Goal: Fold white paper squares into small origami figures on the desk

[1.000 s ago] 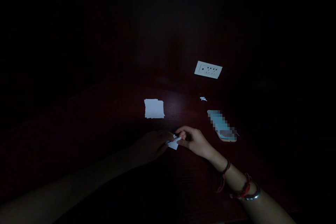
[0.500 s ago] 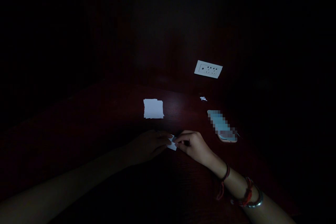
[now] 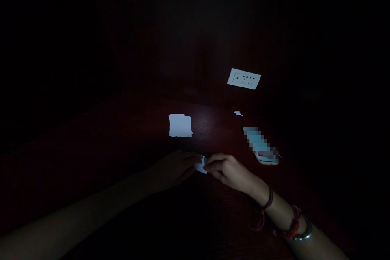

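Observation:
A small piece of white paper lies between my two hands, low in the middle of the view. My left hand, in deep shadow, has its fingertips closed on the paper's left side. From the right, my right hand pinches the paper's right edge with thumb and fingers. Just beyond the hands a stack of white paper pieces rests on the dark red table, its edges slightly uneven.
To the right lies a phone with a blurred screen, a thin cable beside its lower end. A small white scrap sits farther back. A white power socket is on the wall. Red cords and a metal bangle circle my right wrist.
My right hand's fingers have shifted and drawn closer together over the paper's right side. The whole view has moved slightly, so the stack, phone and socket appear a little farther right.

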`<state>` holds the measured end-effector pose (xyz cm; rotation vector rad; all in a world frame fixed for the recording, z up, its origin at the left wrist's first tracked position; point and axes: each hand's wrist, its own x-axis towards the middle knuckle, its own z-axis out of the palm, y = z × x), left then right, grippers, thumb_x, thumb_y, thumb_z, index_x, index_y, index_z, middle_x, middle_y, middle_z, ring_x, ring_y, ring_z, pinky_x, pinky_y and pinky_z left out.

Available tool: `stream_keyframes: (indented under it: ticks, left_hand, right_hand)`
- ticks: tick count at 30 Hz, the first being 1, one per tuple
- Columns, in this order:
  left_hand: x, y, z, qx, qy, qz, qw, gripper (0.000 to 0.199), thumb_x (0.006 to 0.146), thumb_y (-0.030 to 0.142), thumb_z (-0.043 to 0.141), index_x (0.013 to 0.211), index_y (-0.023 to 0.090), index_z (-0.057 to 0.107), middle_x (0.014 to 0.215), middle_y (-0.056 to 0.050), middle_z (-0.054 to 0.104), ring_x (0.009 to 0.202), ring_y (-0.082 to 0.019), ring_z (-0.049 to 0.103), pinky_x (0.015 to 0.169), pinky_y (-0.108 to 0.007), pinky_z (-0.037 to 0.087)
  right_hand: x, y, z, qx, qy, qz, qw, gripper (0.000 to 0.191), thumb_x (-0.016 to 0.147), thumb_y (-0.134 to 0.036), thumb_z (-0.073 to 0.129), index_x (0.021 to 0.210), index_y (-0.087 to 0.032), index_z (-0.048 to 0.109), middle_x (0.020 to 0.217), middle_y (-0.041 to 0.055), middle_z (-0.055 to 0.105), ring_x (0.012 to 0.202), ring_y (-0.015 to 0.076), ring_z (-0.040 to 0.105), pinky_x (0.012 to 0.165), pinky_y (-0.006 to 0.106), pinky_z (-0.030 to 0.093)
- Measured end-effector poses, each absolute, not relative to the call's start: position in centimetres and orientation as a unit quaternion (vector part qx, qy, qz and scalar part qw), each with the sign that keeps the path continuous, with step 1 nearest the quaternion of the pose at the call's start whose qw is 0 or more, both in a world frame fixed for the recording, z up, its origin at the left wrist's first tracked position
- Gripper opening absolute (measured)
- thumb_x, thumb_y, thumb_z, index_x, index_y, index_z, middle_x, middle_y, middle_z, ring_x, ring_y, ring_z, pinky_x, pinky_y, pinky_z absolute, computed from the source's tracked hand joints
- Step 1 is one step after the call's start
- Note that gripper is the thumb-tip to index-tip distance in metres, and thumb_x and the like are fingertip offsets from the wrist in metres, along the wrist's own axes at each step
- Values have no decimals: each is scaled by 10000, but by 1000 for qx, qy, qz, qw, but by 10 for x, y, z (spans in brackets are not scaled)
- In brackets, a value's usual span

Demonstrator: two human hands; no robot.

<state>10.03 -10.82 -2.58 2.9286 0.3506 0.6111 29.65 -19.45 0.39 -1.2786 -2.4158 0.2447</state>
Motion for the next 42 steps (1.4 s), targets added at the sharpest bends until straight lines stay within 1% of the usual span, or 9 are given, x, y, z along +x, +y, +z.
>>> stream_keyframes:
  ticks: [5,8,13,18,23,27,32,36,42]
  left_hand:
    - [99,-109,-23,975,100,195,42,283,843,151,412,1101,233,495,1191,-24,478,976,-170,513,796,-297,410]
    - [99,-109,-25,976,102,190,24,279,846,153,410,1099,231,496,1199,-24,471,970,-176,515,790,-309,411]
    - [98,-109,-26,978,102,184,-1,288,836,140,404,1096,224,496,1198,-29,475,924,-181,536,754,-321,424]
    - [95,-112,-17,981,92,169,1,296,842,135,389,1110,206,489,1203,-40,471,929,-174,539,759,-314,422]
    - [94,-116,-11,980,89,177,10,304,843,126,371,1112,204,489,1184,-48,484,928,-164,535,746,-295,419]
    - [94,-114,-14,978,97,185,1,300,838,119,368,1099,203,491,1184,-47,480,894,-159,542,732,-286,416]
    - [98,-109,-25,979,100,179,-16,310,820,116,388,1091,226,489,1186,-26,470,878,-170,545,730,-298,413]
    - [100,-107,-28,980,95,172,-36,287,816,130,409,1071,223,499,1178,-26,474,791,-159,564,689,-292,415]
    - [99,-107,-28,981,85,168,-46,304,814,118,408,1098,203,479,1189,-49,476,866,-182,550,693,-300,403]
  right_hand:
    - [296,-195,8,-447,-871,81,187,214,797,-106,444,892,-165,627,942,38,587,855,118,544,804,226,418]
    - [296,-195,10,-442,-873,88,184,221,781,-85,451,891,-158,628,950,36,587,872,118,540,822,227,412]
    - [298,-196,13,-433,-876,113,178,245,770,-81,462,935,-168,622,964,39,593,875,123,550,800,234,428]
    - [299,-196,14,-437,-871,128,185,253,778,-103,466,974,-172,611,973,39,597,885,123,552,808,234,428]
    - [299,-194,13,-456,-864,103,186,271,782,-117,465,1011,-181,596,977,40,573,868,119,550,800,232,429]
    - [296,-194,15,-458,-873,70,152,239,789,-132,459,969,-179,610,980,40,562,844,119,555,785,230,433]
    - [292,-197,20,-457,-883,5,109,213,799,-142,440,919,-163,615,969,60,570,863,150,549,790,257,423]
    - [292,-197,19,-457,-883,-2,108,231,818,-151,414,946,-174,605,976,46,565,850,135,545,779,235,415]
    - [296,-194,13,-462,-881,11,100,245,828,-167,398,968,-193,597,905,29,569,756,114,546,701,218,414]
